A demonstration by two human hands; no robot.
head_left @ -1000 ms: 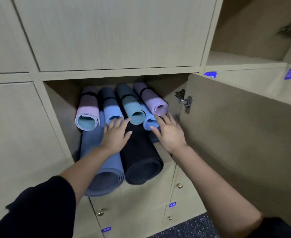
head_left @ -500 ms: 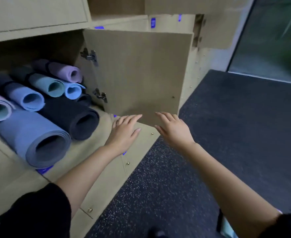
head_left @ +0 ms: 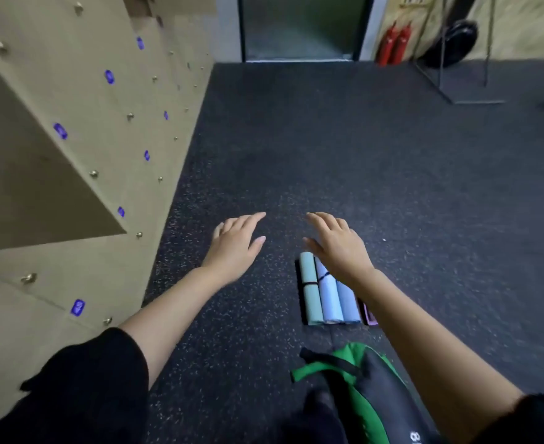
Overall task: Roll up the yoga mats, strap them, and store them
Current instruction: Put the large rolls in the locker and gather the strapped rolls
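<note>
Several rolled, strapped yoga mats lie side by side on the dark floor: a teal mat (head_left: 311, 290), a light blue mat (head_left: 330, 299), a grey-blue mat (head_left: 349, 304) and a purple mat (head_left: 369, 314) partly hidden under my right forearm. My right hand (head_left: 338, 243) hovers above their far ends, fingers spread and holding nothing. To its left, my left hand (head_left: 237, 240) is held out flat over bare floor, also holding nothing.
A wall of tan lockers (head_left: 81, 149) with blue number tags runs along the left. A green and black bag (head_left: 365, 389) lies on the floor near my feet. At the back are a doorway (head_left: 299, 27), red fire extinguishers (head_left: 394, 43) and a metal stand (head_left: 456, 78).
My view has swung right, away from the open locker with the stored mats, to the floor. Both hands left the locker and now hang over the floor and the remaining rolled mats.
</note>
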